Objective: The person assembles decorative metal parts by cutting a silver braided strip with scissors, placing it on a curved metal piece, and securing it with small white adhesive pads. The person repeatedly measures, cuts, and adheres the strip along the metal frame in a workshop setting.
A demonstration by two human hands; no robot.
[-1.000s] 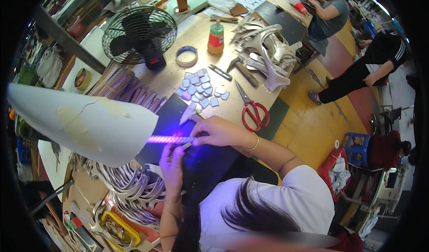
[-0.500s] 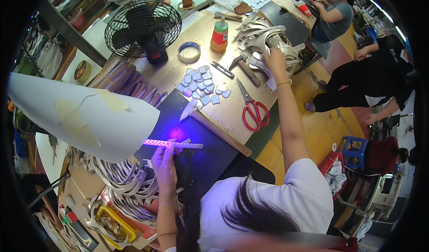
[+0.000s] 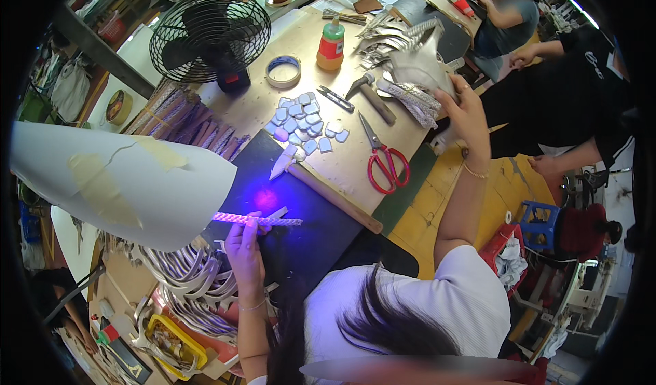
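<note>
My left hand point(image 3: 246, 248) is closed in a pinch on a narrow braided strap point(image 3: 277, 221). The strap lies level over a black mat point(image 3: 321, 211), under purple light, and its left end disappears beneath a large white shade point(image 3: 137, 187). Over at the table's right edge, my right hand point(image 3: 468, 115) grips a pale leather piece point(image 3: 420, 64), partly lifted off a pile of similar straps point(image 3: 383, 40). Braided bands point(image 3: 413, 101) hang beside that hand. A wooden-handled hammer point(image 3: 335, 197) rests across the mat's edge, close to red-handled scissors point(image 3: 386, 163).
A black fan point(image 3: 210, 36), a tape roll point(image 3: 283, 72), a glue bottle point(image 3: 331, 45), a thread snipper point(image 3: 335, 99), a second hammer point(image 3: 374, 99) and small grey tabs point(image 3: 301, 122) occupy the table. Curved straps point(image 3: 184, 269) lie at left. A person in black point(image 3: 560, 105) stands at right.
My right hand has moved right and toward me, pulling the pale leather piece up from the pile. The left hand keeps its pinch on the braided strap. The standing person has come closer to the table.
</note>
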